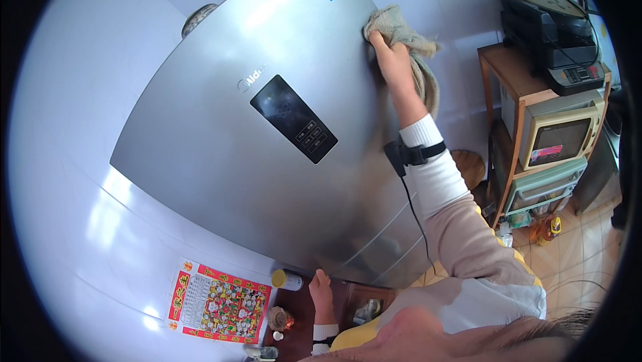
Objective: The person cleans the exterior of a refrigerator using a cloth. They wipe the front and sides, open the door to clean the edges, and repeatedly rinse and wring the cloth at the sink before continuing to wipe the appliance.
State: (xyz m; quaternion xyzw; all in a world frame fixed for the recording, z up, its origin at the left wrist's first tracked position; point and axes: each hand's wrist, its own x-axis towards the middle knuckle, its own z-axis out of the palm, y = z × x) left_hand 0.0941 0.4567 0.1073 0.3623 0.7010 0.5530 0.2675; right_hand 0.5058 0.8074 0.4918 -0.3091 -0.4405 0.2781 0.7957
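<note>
A silver Midea refrigerator door [210,161] fills most of the view, with a black control panel [294,119] on its front. Near the door's edge at the upper right, my right hand [393,58] grips a crumpled beige-green cloth [388,23] and presses it against the edge. Part of the cloth hangs down behind my wrist. Low in the picture, my left hand [321,291] is beside the door's opposite edge, thumb up. Its fingers are partly hidden, so I cannot tell whether it grips the edge.
A wooden shelf [519,111] at the right holds a black electric appliance [572,36], a microwave oven [562,136] and a green cabinet [544,186]. A yellow-lidded can [288,280] and a jar [279,318] stand near my left hand. A cable [416,216] hangs from my right sleeve.
</note>
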